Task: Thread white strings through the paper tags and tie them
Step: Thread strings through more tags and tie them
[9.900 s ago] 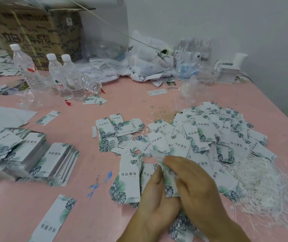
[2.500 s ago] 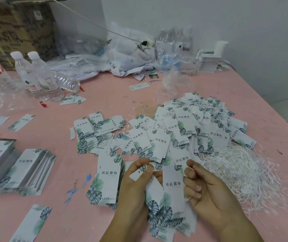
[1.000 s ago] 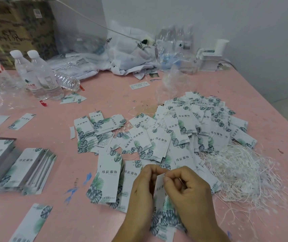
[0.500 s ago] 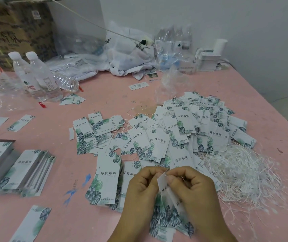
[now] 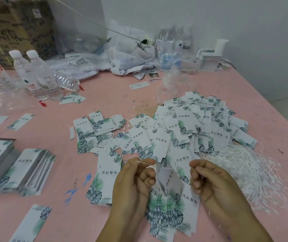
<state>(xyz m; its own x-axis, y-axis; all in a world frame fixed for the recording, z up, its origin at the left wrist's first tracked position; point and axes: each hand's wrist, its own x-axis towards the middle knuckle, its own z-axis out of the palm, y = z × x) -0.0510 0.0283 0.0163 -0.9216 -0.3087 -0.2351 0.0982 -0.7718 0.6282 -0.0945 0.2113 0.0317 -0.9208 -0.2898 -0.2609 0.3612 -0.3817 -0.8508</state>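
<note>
Left hand [image 5: 136,177] and right hand [image 5: 209,180] now drawn apart at lower centre, each pinching an end of a taut white string [image 5: 166,167], paper tag [image 5: 169,180] hanging between them

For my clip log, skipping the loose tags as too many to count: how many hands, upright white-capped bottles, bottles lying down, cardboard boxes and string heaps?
Hands: 2, left hand and right hand, fingers pinching one white string
Upright white-capped bottles: 2
Lying bottle: 1
Cardboard box: 1
String heap: 1
Total: 7
</note>
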